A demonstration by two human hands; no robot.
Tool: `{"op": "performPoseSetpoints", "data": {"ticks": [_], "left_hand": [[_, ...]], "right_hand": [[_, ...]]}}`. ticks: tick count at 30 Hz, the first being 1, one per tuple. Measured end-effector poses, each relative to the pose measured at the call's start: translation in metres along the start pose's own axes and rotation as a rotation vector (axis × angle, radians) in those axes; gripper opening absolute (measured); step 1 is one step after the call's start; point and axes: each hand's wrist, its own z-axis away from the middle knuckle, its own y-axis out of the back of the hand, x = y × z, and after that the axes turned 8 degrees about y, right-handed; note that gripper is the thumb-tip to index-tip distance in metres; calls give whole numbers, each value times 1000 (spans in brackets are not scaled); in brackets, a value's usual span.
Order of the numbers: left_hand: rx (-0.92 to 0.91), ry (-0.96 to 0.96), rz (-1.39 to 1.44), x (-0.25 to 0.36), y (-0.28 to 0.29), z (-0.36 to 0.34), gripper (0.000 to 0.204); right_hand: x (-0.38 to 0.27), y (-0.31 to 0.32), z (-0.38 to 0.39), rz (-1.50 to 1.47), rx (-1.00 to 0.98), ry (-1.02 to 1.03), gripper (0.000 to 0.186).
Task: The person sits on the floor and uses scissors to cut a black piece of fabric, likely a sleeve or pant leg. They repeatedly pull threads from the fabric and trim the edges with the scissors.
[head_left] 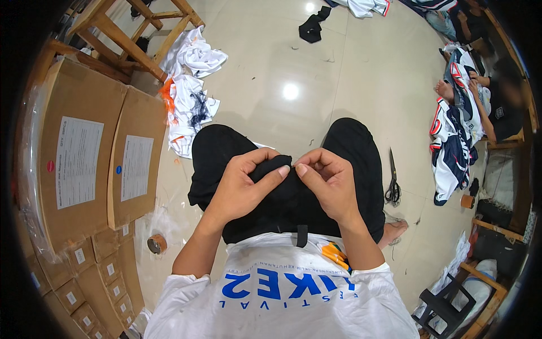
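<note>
Over my lap, my left hand (245, 183) pinches a folded edge of black cloth (272, 165) between thumb and fingers. My right hand (330, 183) is closed in a pinch right beside that edge, thumb against forefinger. Whatever sits between its fingertips is too small to make out. The cloth blends with the black trousers (350, 152) on my knees, so its full outline is hidden. A short black strip (302, 235) lies at my waist, over the white shirt.
Tall cardboard boxes (135, 158) and a tape roll (157, 244) stand left, near white cloth (195, 56) by a wooden stool (124, 42). Black scissors (393, 181) lie right of my knee. Another person (502, 96) sits far right with printed garments (451, 135). Black cloth (311, 27) lies ahead.
</note>
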Motion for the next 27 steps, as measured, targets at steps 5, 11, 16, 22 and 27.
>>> {"op": "performPoseSetpoints", "data": {"ticks": [5, 11, 16, 22, 27], "left_hand": [[9, 26, -86, -1, 3, 1, 14], [12, 29, 12, -3, 2, 2, 10], [-5, 57, -3, -2, 4, 2, 10], [-10, 40, -12, -3, 5, 0, 10], [-29, 51, -73, -4, 7, 0, 10]], "right_hand": [[2, -1, -2, 70, -11, 44, 12], [2, 1, 0, 25, -19, -16, 11], [-1, 2, 0, 22, -16, -50, 11], [-3, 2, 0, 22, -13, -48, 11], [3, 0, -3, 98, -33, 42, 9]]}}
